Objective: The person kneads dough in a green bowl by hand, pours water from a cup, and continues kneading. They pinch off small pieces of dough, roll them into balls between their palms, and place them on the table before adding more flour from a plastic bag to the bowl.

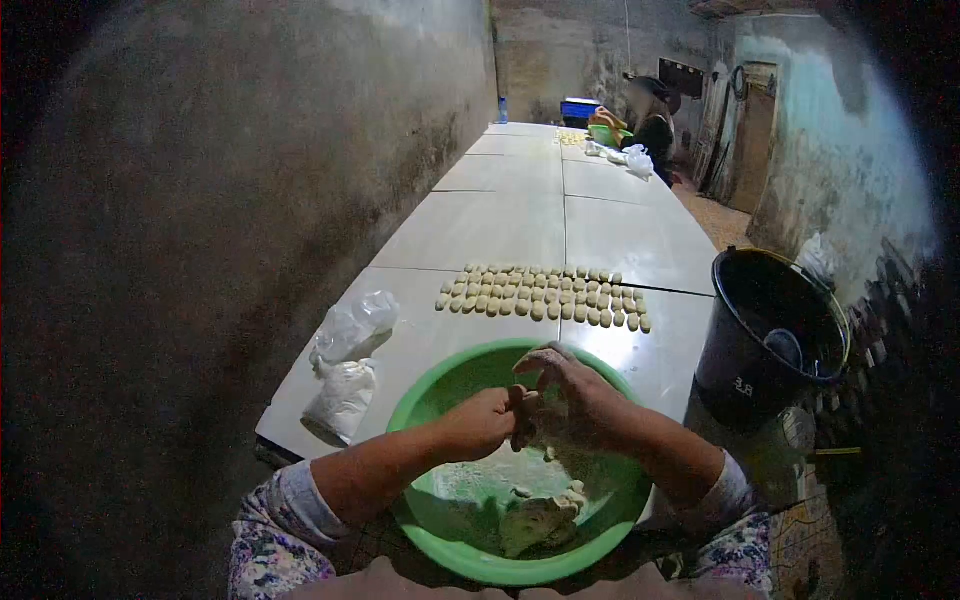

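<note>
My left hand is above a wide green basin, its fingers pinched together. Anything in that pinch is too small to make out. Close against its fingertips, my right hand is curved with fingers apart, and I see nothing held in it. Inside the basin a lump of pale dough lies near the front, with small bits and white flour around it. Beyond the basin, rows of small oval dough pieces are laid out on the white table.
At the left table edge are a clear plastic bag and a bag of white powder. A black bucket stands on the right. A person is at the far end beside another green basin and plastic bags.
</note>
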